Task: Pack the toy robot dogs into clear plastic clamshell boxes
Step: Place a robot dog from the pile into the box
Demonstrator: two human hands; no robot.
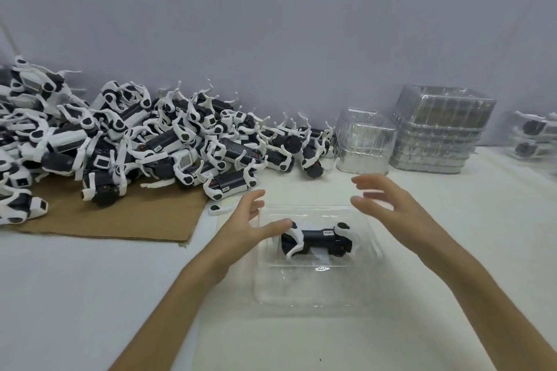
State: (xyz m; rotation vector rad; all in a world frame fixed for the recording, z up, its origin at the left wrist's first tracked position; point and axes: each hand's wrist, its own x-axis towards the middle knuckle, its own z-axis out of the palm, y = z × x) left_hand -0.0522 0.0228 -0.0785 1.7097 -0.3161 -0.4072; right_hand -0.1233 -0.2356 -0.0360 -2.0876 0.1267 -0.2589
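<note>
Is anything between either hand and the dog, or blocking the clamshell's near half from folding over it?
Nothing visible. The toy robot dog lies in the far half of the clamshell box; left hand and right hand hover open by it; the near half lies flat.

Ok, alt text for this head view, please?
A toy robot dog lies in an open clamshell box, the left hand and right hand open at either side. Behind: a heap of dogs and stacked empty boxes.

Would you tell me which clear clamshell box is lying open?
The clamshell box nearest the camera, holding a toy dog; the other boxes sit stacked by the wall.
</note>
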